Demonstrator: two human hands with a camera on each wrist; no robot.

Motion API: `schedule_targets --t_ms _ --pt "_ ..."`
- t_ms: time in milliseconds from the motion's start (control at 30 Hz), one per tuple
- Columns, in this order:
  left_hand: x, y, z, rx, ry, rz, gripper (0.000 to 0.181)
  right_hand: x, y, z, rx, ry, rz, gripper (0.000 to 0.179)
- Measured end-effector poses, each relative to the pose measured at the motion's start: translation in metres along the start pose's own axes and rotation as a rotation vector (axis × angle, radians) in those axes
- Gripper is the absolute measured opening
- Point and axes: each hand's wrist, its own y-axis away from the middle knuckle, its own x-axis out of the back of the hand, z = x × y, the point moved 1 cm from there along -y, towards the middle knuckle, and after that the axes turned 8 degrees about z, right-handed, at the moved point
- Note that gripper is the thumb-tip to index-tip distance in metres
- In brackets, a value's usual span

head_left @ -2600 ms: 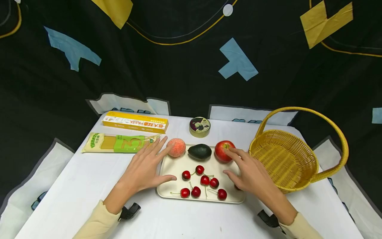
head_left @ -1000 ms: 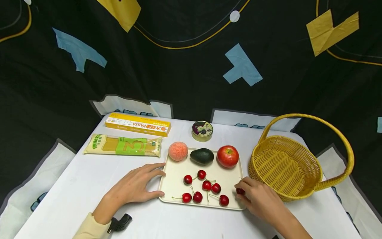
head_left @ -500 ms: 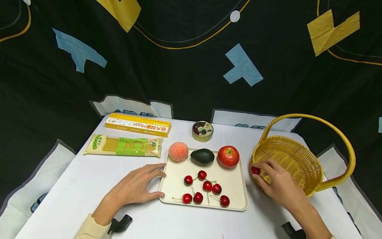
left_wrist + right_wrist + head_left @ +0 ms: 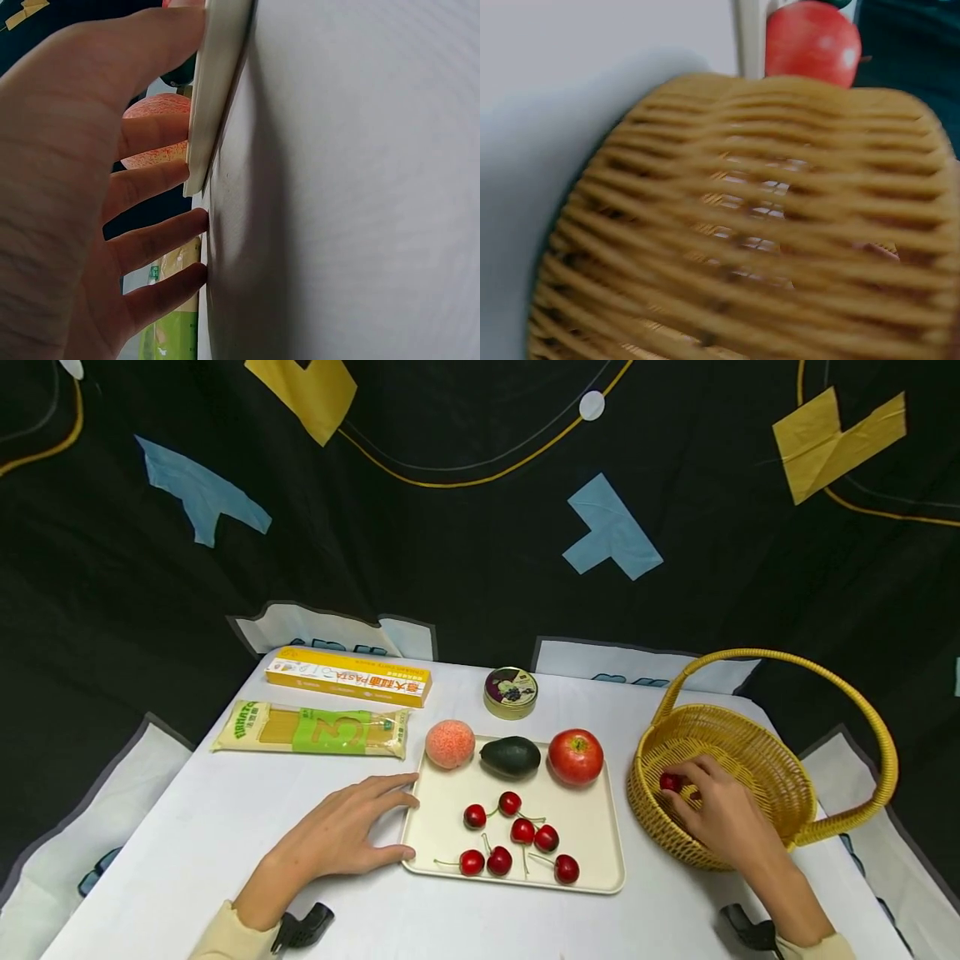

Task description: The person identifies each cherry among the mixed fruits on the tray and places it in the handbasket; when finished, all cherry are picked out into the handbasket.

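Observation:
My right hand reaches down inside the yellow wicker basket, pinching a red cherry between thumb and fingers. In the right wrist view the woven basket wall hides most of that hand. On the left, my left hand rests against the near-left edge of the cream tray, thumb and fingertips touching the rim, fingers spread and nearly straight. Several cherries with stems lie on the tray. Along its far side sit a peach, a dark avocado and a red apple.
A yellow pasta box and a clear-and-green pasta packet lie at the back left. Behind the tray stands a round tin. The basket's tall handle arches up over its far and right sides.
My right hand has picked up the cherry from the tray's right edge and carried it right, over the rim, into the basket. My left hand has come down to the tray's left edge.

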Motion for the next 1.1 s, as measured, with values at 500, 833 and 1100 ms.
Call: schedule_targets --t_ms 500,833,1100 --pt "-0.002 0.000 0.000 0.012 -0.011 -0.014 0.063 -0.015 -0.008 0.029 -0.039 0.035 -0.114 0.029" --pt "-0.003 0.000 0.000 0.012 -0.005 -0.014 0.060 -0.017 -0.013 0.038 0.005 0.036 -0.123 0.027" --pt "-0.002 -0.001 -0.001 0.012 -0.003 -0.016 0.059 -0.019 -0.018 0.046 0.026 0.036 -0.139 0.028"
